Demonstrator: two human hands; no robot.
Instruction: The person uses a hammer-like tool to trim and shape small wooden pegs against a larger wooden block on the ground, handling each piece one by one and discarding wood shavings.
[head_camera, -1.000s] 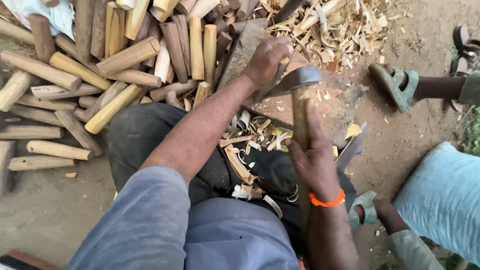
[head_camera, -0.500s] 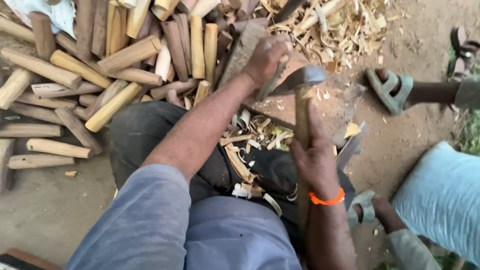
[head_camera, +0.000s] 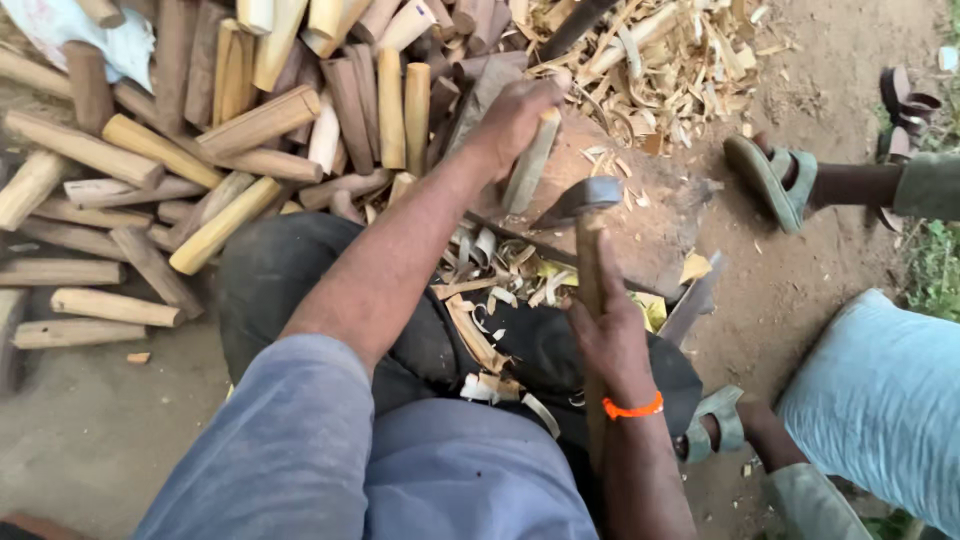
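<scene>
Dirt yard, wood pile behind: left hand (head_camera: 515, 118) grips stick (head_camera: 528, 165) upright on block (head_camera: 640, 215); right hand (head_camera: 612, 335) clenches adze (head_camera: 582, 200), blade just right of stick.

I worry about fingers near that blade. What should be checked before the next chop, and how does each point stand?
1. Left hand grips the wood piece at its upper end, above the blade: ok.
2. Right hand closed around the adze handle: ok.
3. Adze head beside the piece's lower part, away from the fingers: ok.
4. Piece stands on the chopping block: cannot tell how firmly.
5. Another person's sandalled foot lies close to the block: not ok.
</scene>
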